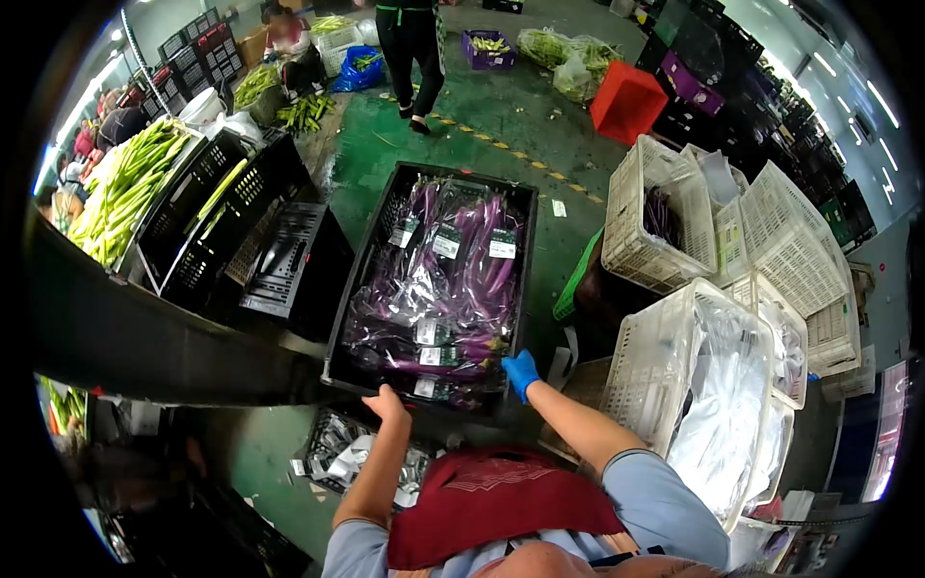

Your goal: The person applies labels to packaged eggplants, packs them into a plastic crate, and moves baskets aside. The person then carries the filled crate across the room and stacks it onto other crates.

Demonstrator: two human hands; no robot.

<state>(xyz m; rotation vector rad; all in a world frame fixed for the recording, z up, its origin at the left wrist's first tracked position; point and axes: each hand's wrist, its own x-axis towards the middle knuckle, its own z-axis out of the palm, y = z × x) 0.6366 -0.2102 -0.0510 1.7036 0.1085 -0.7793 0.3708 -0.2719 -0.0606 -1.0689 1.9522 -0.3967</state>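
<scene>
A black crate [530, 207] full of bagged purple eggplants [434, 279] with white labels is held up in front of my body. My left hand [387, 405], bare, grips the near edge of the crate toward its left side, the fingertips partly hidden by the rim. At the crate's near right corner, my right hand [520, 374] in a blue glove is closed on the side edge. The bags lie lengthwise at the far end and crosswise at the near end.
White crates [631, 361] with plastic bags stand on the right, a red crate [628, 101] beyond. Black crates [289, 260] and green vegetables [125, 193] are on the left. A person [412, 53] stands ahead on the green floor. A low crate of packaging [356, 458] lies below my left hand.
</scene>
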